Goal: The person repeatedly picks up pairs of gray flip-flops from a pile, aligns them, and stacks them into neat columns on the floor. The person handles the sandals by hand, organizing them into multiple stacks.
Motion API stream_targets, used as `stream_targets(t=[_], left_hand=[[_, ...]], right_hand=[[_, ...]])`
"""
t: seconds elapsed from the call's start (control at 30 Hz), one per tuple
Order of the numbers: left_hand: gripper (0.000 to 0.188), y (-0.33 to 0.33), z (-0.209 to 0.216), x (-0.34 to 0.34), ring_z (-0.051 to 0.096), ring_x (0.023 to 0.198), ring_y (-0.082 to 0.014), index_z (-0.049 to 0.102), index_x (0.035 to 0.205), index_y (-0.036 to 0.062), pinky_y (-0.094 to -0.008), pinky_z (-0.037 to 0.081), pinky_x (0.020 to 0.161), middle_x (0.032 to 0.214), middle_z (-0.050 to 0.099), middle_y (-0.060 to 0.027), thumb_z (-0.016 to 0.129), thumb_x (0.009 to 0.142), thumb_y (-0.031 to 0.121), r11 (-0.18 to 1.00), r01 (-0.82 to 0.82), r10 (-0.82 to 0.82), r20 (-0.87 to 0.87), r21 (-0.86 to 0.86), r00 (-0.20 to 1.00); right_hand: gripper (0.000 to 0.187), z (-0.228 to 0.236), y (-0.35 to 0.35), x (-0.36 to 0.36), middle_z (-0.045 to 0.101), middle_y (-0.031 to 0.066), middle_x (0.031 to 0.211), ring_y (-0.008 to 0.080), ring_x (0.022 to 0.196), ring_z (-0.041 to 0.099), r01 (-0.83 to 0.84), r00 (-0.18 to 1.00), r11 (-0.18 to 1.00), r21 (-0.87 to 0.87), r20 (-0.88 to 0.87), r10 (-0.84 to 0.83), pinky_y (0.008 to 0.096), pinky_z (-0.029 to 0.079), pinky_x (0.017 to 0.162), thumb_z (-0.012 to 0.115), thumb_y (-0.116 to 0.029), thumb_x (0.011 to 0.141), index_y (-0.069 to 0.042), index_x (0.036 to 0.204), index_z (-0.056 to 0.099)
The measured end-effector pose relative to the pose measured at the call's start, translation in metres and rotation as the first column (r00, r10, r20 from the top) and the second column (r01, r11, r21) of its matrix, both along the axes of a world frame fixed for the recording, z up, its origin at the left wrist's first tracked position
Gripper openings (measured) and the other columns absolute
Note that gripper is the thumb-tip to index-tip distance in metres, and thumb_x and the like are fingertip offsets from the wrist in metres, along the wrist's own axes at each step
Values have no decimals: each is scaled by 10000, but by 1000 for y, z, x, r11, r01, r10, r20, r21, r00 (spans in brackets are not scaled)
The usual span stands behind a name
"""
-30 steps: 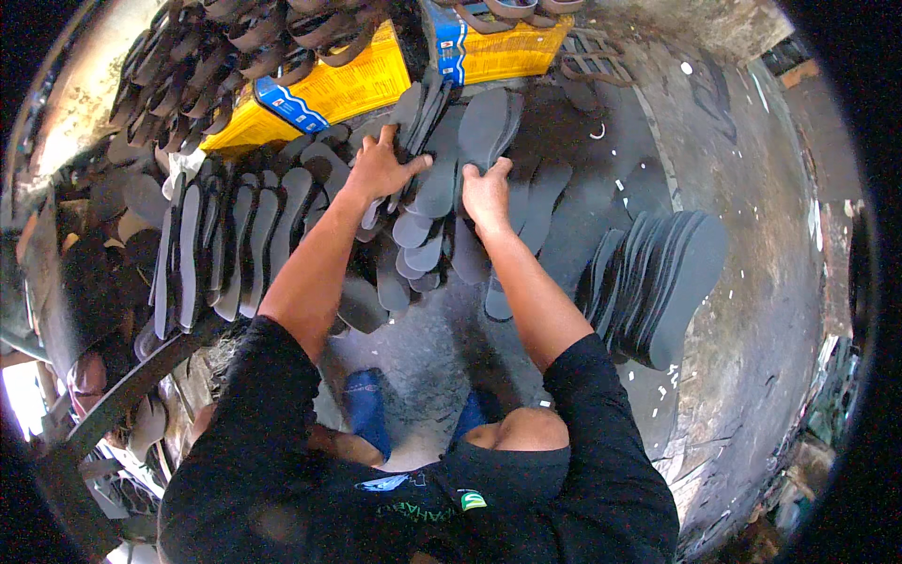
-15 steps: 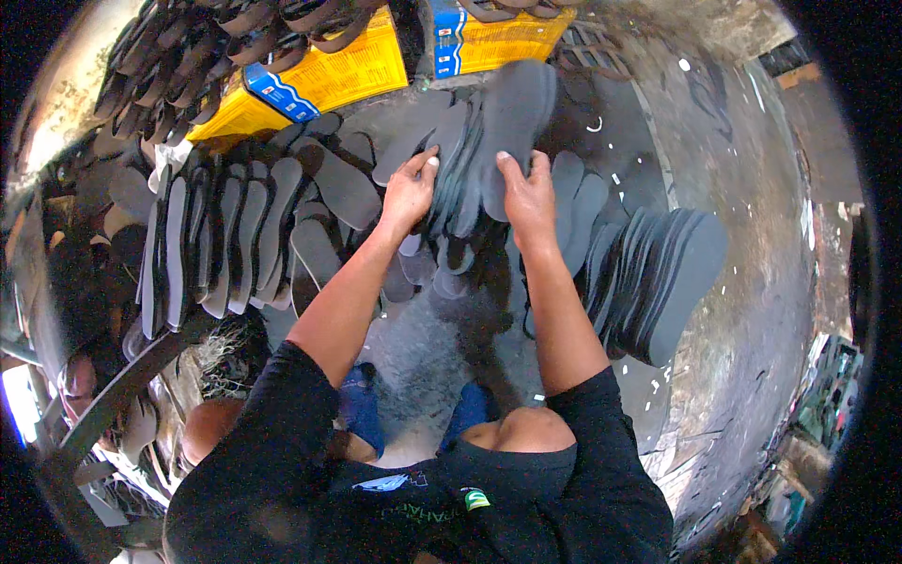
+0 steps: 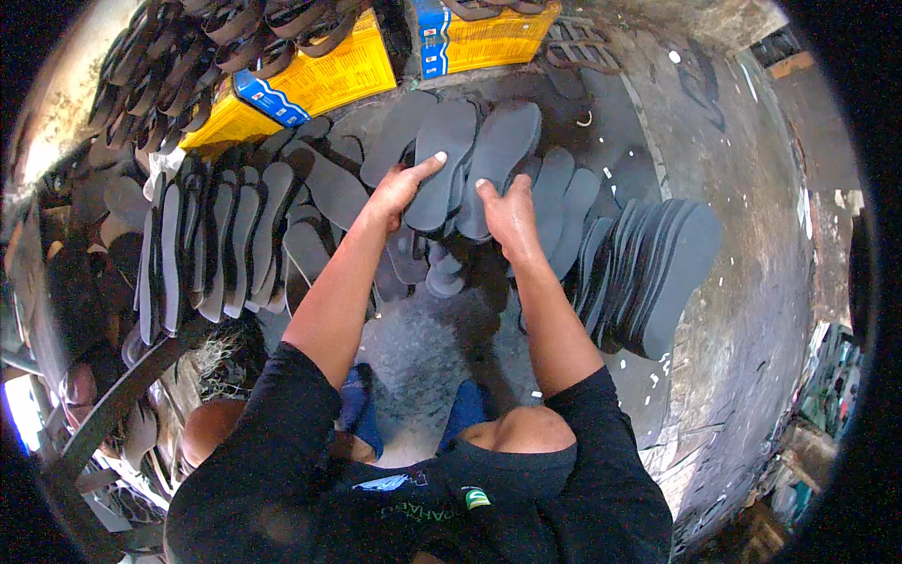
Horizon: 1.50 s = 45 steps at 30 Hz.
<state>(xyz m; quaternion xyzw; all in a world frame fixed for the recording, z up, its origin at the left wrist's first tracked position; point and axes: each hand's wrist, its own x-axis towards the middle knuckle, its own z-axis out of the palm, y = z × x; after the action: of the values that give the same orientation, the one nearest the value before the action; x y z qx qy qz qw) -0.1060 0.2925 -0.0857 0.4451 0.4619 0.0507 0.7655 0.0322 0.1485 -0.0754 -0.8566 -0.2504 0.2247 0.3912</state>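
My left hand [image 3: 402,191] is closed on a grey sandal sole [image 3: 443,155], its thumb pressed on the upper face. Behind that sole the edges of more soles show, but the left fingers are mostly hidden under them. With its thumb on the face, my right hand [image 3: 510,216] grips a second grey sole [image 3: 507,141], which leans beside the first. Both soles are tilted with their wide ends away from me. Right of my right hand, more loose soles [image 3: 575,202] lean together, and a row of stacked soles [image 3: 681,282] stands farther right.
On the left, a long row of upright soles [image 3: 221,244] stands behind a dark curved strip [image 3: 122,395]. Strapped sandals [image 3: 188,66] are heaped at the far left. Two yellow and blue boxes, one left [image 3: 348,66] and one right [image 3: 489,42], stand at the back.
The sole in my right hand has come down toward me and tilted. My left thumb now lies across the face of a sole that was edge-on in the bunch before.
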Motion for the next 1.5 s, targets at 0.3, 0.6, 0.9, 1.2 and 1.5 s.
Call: stream_targets(t=[0.3, 0.6, 0.9, 1.2, 1.5], left_hand=[[1043, -36, 32, 11, 622, 1239, -330, 307, 1593, 44, -441, 528, 1011, 1441, 554, -254, 844, 829, 506, 983, -82, 89, -34, 163, 995], [1054, -60, 19, 29, 520, 1358, -385, 395, 1574, 104, -456, 477, 1090, 1505, 453, -288, 878, 754, 556, 858, -10, 163, -254, 514, 953], [934, -69, 27, 27, 584, 1292, -326, 393, 1520, -65, -419, 485, 1061, 1466, 548, -254, 888, 802, 268, 871, -219, 301, -126, 441, 945], [689, -82, 20, 33, 611, 1260, -354, 586, 1374, -41, -425, 484, 1056, 1371, 619, -243, 859, 805, 235, 701, -114, 308, -155, 704, 939], [783, -117, 11, 21, 435, 1443, -406, 480, 1513, 13, -432, 364, 1195, 1586, 402, -261, 732, 912, 447, 360, 319, 81, -370, 877, 926]], right_hand=[[731, 9, -31, 15, 623, 387, 1254, 512, 1192, 619, 121, 926, 958, 258, -376, -15, 484, 494, 1020, 747, -312, 872, 152, 1351, 447], [542, 43, -46, 24, 672, 287, 1158, 431, 1037, 644, 223, 971, 888, 401, -11, -239, 462, 492, 958, 744, -284, 847, 106, 1176, 562], [869, 28, -40, -1, 520, 258, 1401, 344, 1288, 524, 368, 730, 903, 224, -670, -131, 451, 433, 1079, 775, -390, 839, 131, 1404, 370], [401, 33, -66, 30, 692, 92, 1036, 216, 902, 683, 272, 687, 912, 308, -725, 40, 376, 555, 835, 789, -258, 862, -1, 1118, 616], [363, 36, -92, 36, 691, 91, 972, 218, 864, 671, 402, 722, 845, 353, -690, -55, 373, 543, 805, 787, -234, 842, 16, 1045, 620]])
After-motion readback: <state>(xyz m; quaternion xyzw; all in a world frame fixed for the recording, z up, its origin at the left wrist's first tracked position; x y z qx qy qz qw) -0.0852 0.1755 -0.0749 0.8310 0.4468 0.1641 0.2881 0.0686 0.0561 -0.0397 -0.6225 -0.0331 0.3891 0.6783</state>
